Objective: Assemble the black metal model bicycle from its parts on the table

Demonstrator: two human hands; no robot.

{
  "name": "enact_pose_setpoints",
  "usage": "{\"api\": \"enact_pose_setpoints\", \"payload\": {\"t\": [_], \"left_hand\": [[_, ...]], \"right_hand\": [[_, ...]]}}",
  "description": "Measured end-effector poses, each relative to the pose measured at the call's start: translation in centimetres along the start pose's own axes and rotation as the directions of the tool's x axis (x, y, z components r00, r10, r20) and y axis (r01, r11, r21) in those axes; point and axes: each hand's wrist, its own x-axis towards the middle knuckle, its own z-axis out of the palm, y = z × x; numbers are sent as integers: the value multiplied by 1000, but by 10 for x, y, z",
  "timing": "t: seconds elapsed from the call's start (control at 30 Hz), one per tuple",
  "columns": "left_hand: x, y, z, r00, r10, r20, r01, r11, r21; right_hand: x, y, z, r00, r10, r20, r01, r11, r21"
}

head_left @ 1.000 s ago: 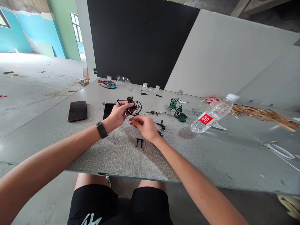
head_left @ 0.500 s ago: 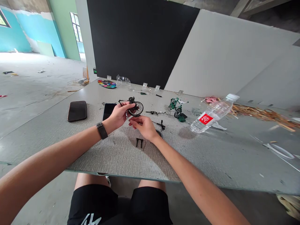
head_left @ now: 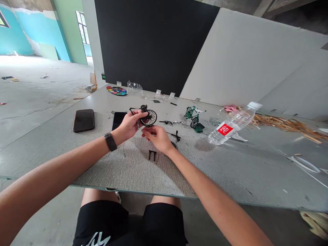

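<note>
My left hand [head_left: 130, 123] is closed around a partly built black model bicycle [head_left: 149, 118], which shows a spoked wheel, a saddle-like part on top and a thin frame. Just below the wheel, my right hand [head_left: 159, 137] is pinched close to the model's underside; whatever lies between its fingertips is hidden. On the table under the hands lies a small black forked part [head_left: 152, 155]. Another wheel [head_left: 174, 146] is half covered by my right wrist, with a black bicycle part [head_left: 176, 136] beside it. Further back rests a thin black handlebar-like piece [head_left: 167, 122].
A finished-looking green model bicycle [head_left: 192, 114] stands right of the hands, near a tilted clear water bottle [head_left: 232, 124]. One phone [head_left: 83, 120] lies left; another dark phone-like slab [head_left: 118, 120] is partly behind my left hand. A paint palette [head_left: 117, 91] and plastic packaging [head_left: 134, 88] sit at the back.
</note>
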Motion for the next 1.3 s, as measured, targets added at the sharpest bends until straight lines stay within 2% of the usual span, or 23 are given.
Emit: {"api": "enact_pose_setpoints", "payload": {"t": [0.23,0.4,0.57,0.67,0.8,0.97,1.1,1.3], "left_hand": [[0,0,1,1000,3,-13,-3,1000,11],[-1,0,1,1000,13,-9,-13,999,44],[-1,-3,-1,1000,2,2,-2,999,49],[-2,-5,-2,998,-28,59,24,997,68],[-5,-6,0,986,-64,153,48,993,109],[-7,-3,3,994,-59,96,52,996,71],[-4,-1,2,997,-22,73,19,999,40],[0,-2,-1,998,10,63,-11,1000,21]], "right_hand": [[0,0,-2,1000,-22,-22,21,999,-35],[-1,-6,-2,995,-34,-89,32,999,-20],[-2,-7,-2,986,27,-166,-15,997,73],[-1,-2,-1,989,48,-140,-23,984,178],[2,3,-1,994,38,-105,-13,974,226],[3,4,-3,992,42,-118,-8,962,271],[2,2,-6,987,67,-147,-31,972,234],[0,1,-7,984,39,-172,-8,984,178]]}}
